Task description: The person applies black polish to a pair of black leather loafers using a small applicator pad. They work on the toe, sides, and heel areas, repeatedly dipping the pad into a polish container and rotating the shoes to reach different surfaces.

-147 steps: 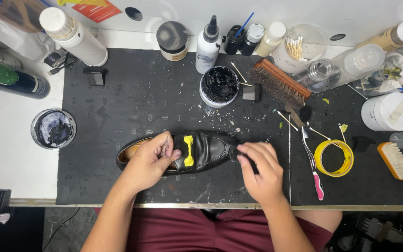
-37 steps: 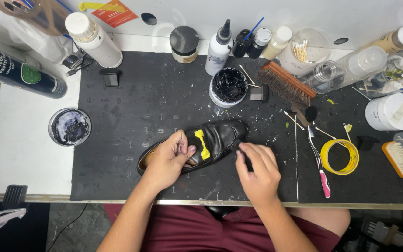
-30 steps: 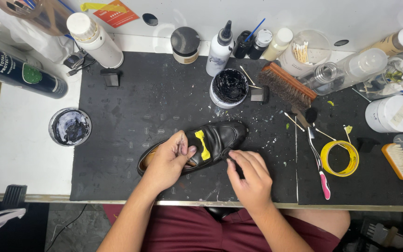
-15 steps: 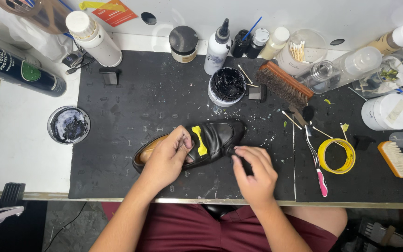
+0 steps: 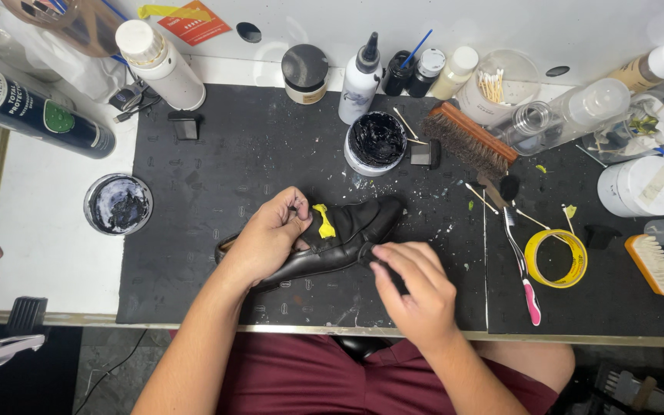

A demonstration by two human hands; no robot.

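A black leather shoe (image 5: pixel 347 234) lies on its side on the black mat (image 5: pixel 255 146), with a strip of yellow tape (image 5: pixel 323 220) across its upper. My left hand (image 5: pixel 267 237) grips the shoe around its opening, fingers curled over the top edge. My right hand (image 5: pixel 416 288) rests against the shoe's toe end, its fingertips pressing the leather near the sole. What the right fingers pinch, if anything, is hidden.
An open pot of black polish (image 5: pixel 375 142) and a wooden brush (image 5: pixel 470 138) sit behind the shoe. A toothbrush (image 5: pixel 520 261), yellow tape roll (image 5: pixel 555 257) and small brush (image 5: pixel 655 263) lie right. A tin (image 5: pixel 117 204) and spray can (image 5: pixel 36 107) are left; bottles line the back.
The shoe has turned from lying level to angled, toe toward the far right. My right hand slid back and forth along the toe end; the left hand kept its grip.
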